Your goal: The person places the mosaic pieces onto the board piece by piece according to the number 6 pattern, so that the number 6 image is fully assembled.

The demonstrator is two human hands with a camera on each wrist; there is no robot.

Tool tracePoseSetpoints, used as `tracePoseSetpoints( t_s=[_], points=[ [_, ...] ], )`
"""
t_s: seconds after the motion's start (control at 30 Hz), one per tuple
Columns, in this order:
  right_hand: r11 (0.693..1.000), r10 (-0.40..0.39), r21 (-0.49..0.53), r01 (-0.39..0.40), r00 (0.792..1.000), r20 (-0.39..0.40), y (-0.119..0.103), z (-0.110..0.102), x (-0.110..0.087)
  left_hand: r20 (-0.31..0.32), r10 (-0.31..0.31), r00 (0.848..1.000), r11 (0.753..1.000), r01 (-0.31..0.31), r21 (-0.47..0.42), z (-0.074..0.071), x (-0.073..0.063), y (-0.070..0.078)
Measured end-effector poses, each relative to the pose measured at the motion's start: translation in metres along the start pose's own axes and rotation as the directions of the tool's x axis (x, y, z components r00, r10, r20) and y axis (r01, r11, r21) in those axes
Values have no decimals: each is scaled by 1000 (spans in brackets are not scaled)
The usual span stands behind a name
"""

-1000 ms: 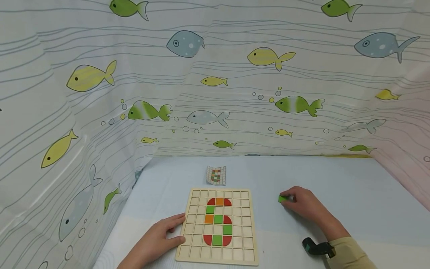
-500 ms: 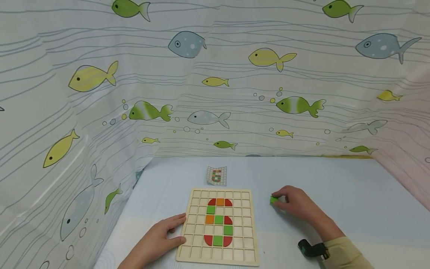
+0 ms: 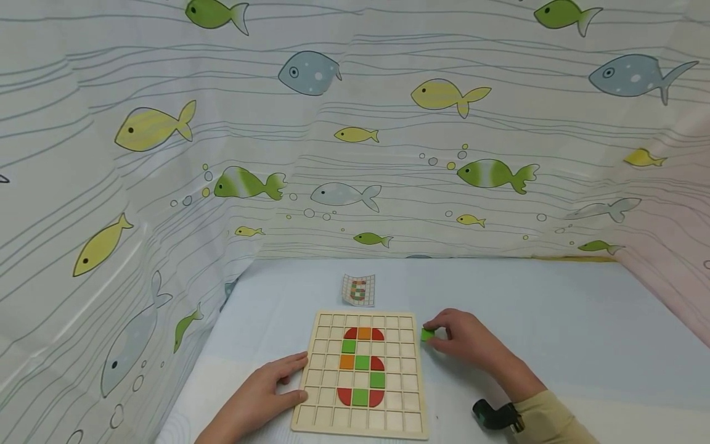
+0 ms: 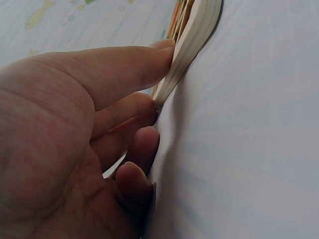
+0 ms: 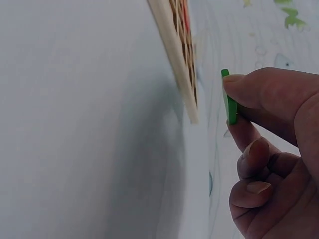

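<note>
My right hand (image 3: pixel 463 338) pinches a thin green square tile (image 5: pixel 230 99) between thumb and fingers, just beyond the right edge of the wooden grid board (image 3: pixel 420 370). In the right wrist view the tile is held edge-on, with the other fingers curled below it. My left hand (image 3: pixel 261 391) rests at the board's left edge, thumb and fingertips against its side. Red rounded tiles (image 3: pixel 344 396), green square tiles (image 3: pixel 360 398) and orange square tiles (image 3: pixel 346 362) lie in the board's cells, forming a figure like a 6 with a gap on its lower left.
A small printed card (image 3: pixel 359 290) with a coloured grid figure lies behind the board. The table (image 3: pixel 527 314) has a pale blue and white cover. A curtain (image 3: pixel 388 154) printed with fish surrounds it. A black wrist device (image 3: pixel 493 416) sits by the right sleeve.
My right hand has moved left with the green tile, from well right of the board to close beside its right edge. The left hand and the board have stayed put.
</note>
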State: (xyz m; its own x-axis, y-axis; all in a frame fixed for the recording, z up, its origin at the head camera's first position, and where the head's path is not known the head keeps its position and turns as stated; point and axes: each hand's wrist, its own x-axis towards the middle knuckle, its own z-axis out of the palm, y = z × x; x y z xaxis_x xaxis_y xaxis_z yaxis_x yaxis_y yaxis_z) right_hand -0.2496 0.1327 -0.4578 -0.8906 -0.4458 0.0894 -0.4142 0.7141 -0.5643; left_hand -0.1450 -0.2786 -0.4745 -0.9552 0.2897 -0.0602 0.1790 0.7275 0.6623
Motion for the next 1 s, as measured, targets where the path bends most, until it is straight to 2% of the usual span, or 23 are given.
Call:
tracePoseSetpoints(
  t_s=[0.27,0.53,0.77,1.0],
  points=[
    [998,-49,30,47,998,47,-31,11,5,7,-13,1000,1000,13,-3,1,1,0],
    [993,-114,25,112,986,119,-56,28,12,2,-15,1000,1000,15,-2,1,0,1],
    [983,-178,58,172,974,138,-69,43,16,11,-18,1000,1000,18,-16,0,0,3],
    [971,-238,26,236,961,138,-82,56,18,15,-21,1000,1000,22,-12,-1,2,3]
  ],
)
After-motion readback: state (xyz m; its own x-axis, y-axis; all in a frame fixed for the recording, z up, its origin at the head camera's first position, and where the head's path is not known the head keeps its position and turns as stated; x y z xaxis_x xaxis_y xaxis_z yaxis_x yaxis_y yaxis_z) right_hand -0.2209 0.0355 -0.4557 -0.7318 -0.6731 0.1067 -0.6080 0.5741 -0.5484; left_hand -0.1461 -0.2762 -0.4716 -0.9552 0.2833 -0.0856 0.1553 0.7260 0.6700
